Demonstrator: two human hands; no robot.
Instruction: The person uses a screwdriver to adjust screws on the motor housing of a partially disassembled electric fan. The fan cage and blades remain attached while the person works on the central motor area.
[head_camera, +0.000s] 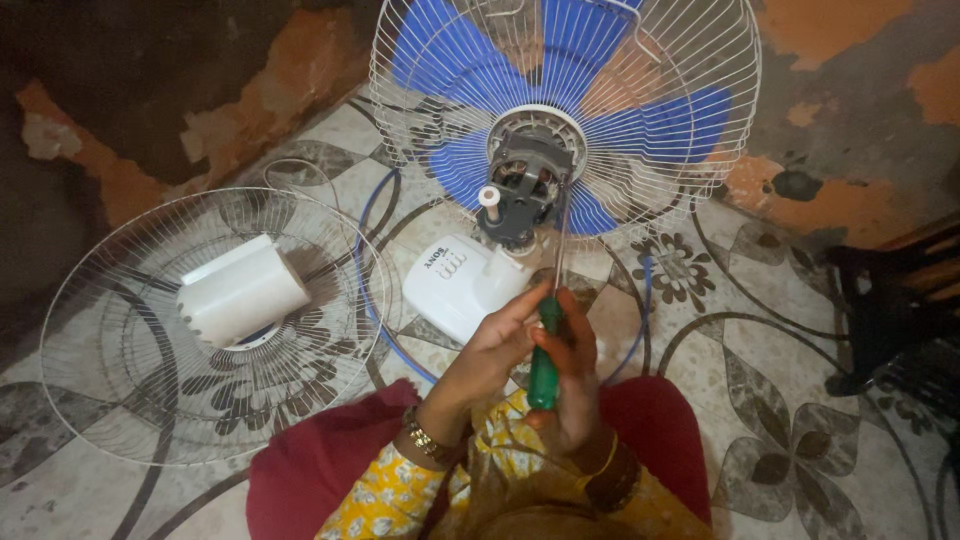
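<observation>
On patterned floor, head view: one table fan (560, 110) with blue blades, motor bared; one loose wire guard (130, 330) at left, one white motor cover (240, 290) on it; one green-handled screwdriver (545, 350), right hand (570, 370) clenched around handle, shaft reaching up to motor; left hand (500, 345) half-curled, fingertips touching handle.

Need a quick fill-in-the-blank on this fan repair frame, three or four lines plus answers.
1. The screwdriver in the right hand has a ___ handle.
2. The fan blades are coloured ___.
3. The white motor cover lies on the detached ___.
4. The left hand rests beside the fan's white ___.

Missing words: green; blue; grille; base
</observation>
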